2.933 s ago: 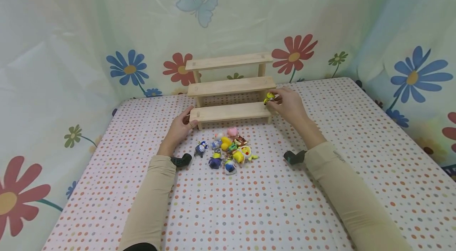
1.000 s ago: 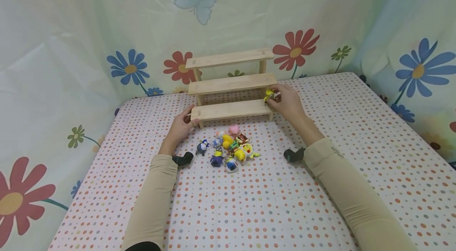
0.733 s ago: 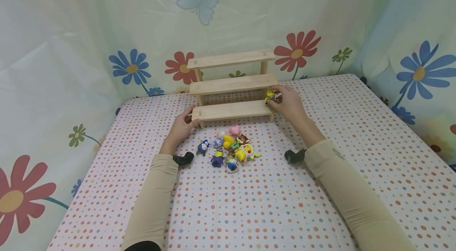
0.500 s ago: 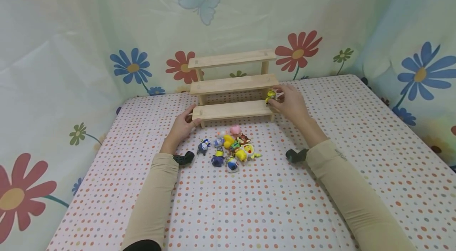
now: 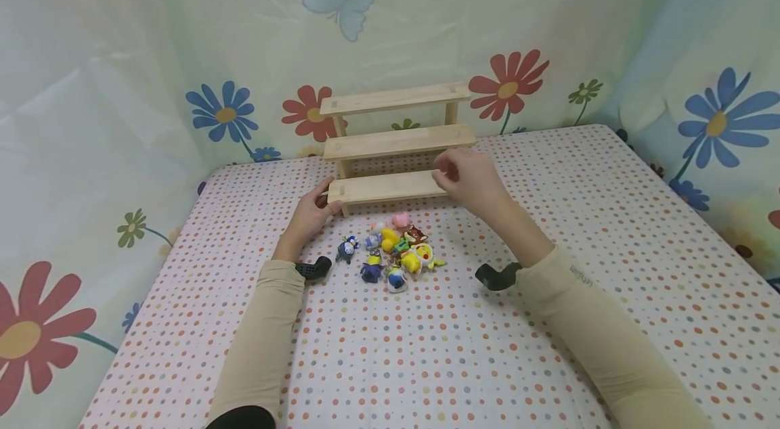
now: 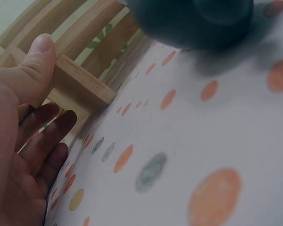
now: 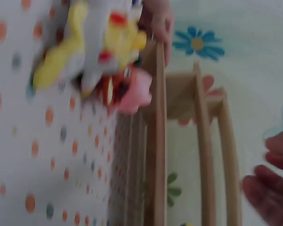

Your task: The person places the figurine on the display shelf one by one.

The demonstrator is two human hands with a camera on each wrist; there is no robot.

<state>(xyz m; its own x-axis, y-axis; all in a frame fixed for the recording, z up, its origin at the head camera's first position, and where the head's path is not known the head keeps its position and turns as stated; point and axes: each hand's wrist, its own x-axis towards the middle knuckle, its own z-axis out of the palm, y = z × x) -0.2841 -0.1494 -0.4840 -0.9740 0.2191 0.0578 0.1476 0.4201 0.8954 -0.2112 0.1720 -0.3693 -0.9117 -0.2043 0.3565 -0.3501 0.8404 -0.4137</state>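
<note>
A three-tier wooden display shelf (image 5: 390, 187) stands at the back of the table. My left hand (image 5: 309, 216) holds the left end of its lowest board, thumb at the front and the other fingers behind; in the left wrist view the thumb lies along the board's end. My right hand (image 5: 469, 180) is over the right part of the lowest board, fingers loosely bent, nothing between them in the right wrist view. It hides that board's right end in the head view. A bit of yellow figure (image 7: 187, 224) shows at the right wrist view's bottom edge.
In front of the shelf lies a heap of small toy figures, among them a pink figure (image 5: 401, 220), a brown fox-like one (image 5: 415, 235) and a yellow-and-white one (image 5: 424, 255). A dark blue-and-white figure (image 5: 347, 250) lies left of it. A flowered curtain (image 5: 256, 30) hangs behind.
My right hand has let go of the small yellow figure at the lowest board's right end and moved left. My left hand has stayed on the shelf.
</note>
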